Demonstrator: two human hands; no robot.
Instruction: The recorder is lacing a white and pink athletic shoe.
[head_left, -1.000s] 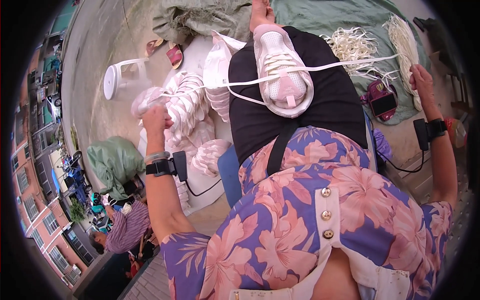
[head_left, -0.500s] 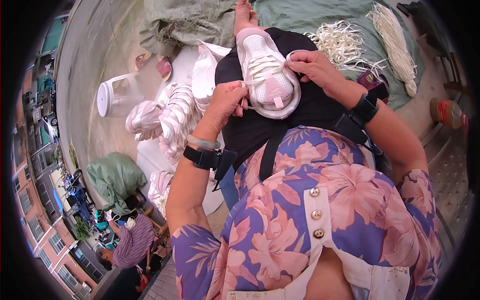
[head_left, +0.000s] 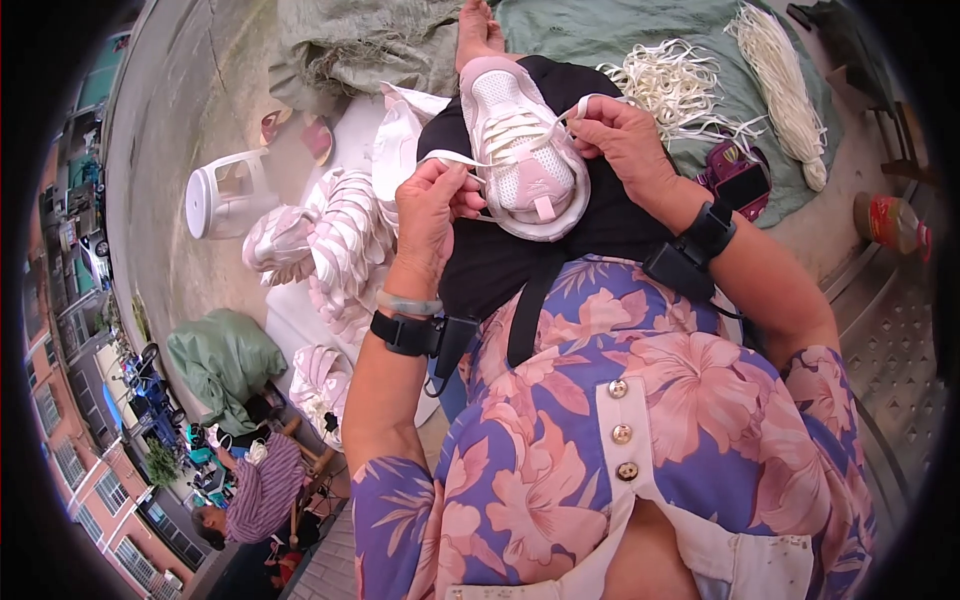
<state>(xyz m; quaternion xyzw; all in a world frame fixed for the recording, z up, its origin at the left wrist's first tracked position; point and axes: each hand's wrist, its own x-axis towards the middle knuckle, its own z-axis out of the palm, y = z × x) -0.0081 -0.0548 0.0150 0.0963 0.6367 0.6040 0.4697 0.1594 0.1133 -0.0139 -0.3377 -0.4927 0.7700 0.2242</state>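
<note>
A pink and white sneaker (head_left: 524,172) rests on my lap over black cloth, its tongue end toward me. White shoelace (head_left: 517,133) criss-crosses its upper. To the left of the shoe, my left hand (head_left: 430,205) is closed in a pinch on one lace end (head_left: 450,156), which runs taut toward the eyelets. On the right side, thumb and fingers of my right hand (head_left: 622,143) pinch the other lace end, whose loop stands above the fingertips. Neither hand grips the shoe body itself.
Left of my lap lies a stacked row of pink and white sneakers (head_left: 345,235). A white plastic stool (head_left: 225,198) lies beyond it. Loose white laces (head_left: 675,85) and a lace bundle (head_left: 778,85) lie on green cloth, near a purple pouch (head_left: 738,180). Another person (head_left: 262,490) sits at lower left.
My hands have moved apart, the left outward to the left, drawing the lace ends wider. The view has shifted slightly; the sneaker stays on my lap.
</note>
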